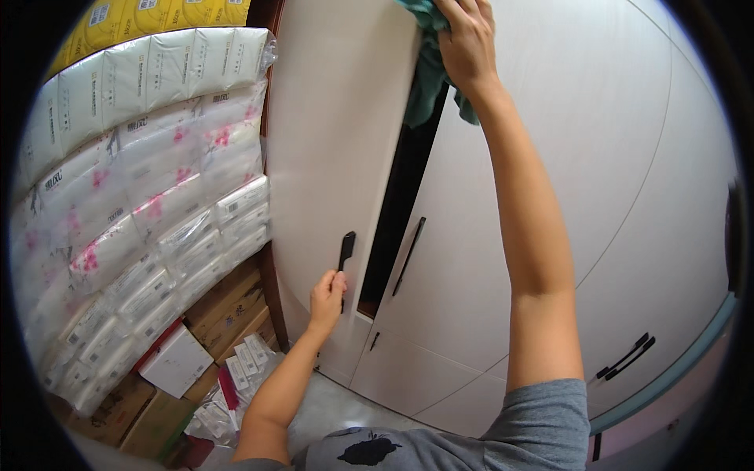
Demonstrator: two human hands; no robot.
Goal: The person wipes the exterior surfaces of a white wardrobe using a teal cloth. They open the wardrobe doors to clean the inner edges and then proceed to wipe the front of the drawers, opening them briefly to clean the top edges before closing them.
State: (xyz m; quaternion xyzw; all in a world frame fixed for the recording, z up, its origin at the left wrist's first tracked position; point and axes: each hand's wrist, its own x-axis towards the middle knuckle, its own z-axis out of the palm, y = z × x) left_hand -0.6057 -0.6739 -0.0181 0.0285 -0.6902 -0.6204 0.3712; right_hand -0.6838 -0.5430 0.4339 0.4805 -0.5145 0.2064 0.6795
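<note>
With my left hand (328,300) I grip the black handle (347,250) of a pale wardrobe door (330,147), which stands ajar with a dark gap at its right edge. Raised high, my right hand (469,44) holds a green cloth (427,82) near the top of that door's edge. The cloth hangs down over the gap, and part of it is cut off by the top of the view. A neighbouring wardrobe door (459,235) with its own long black handle (409,256) lies just right of the gap.
Stacked plastic-wrapped tissue packs (147,147) fill the left side, with yellow packs (153,17) on top. Below them are cardboard boxes (230,306), a white box (177,360) and small packets (247,359) near the floor. More black handles (627,356) show at the lower right.
</note>
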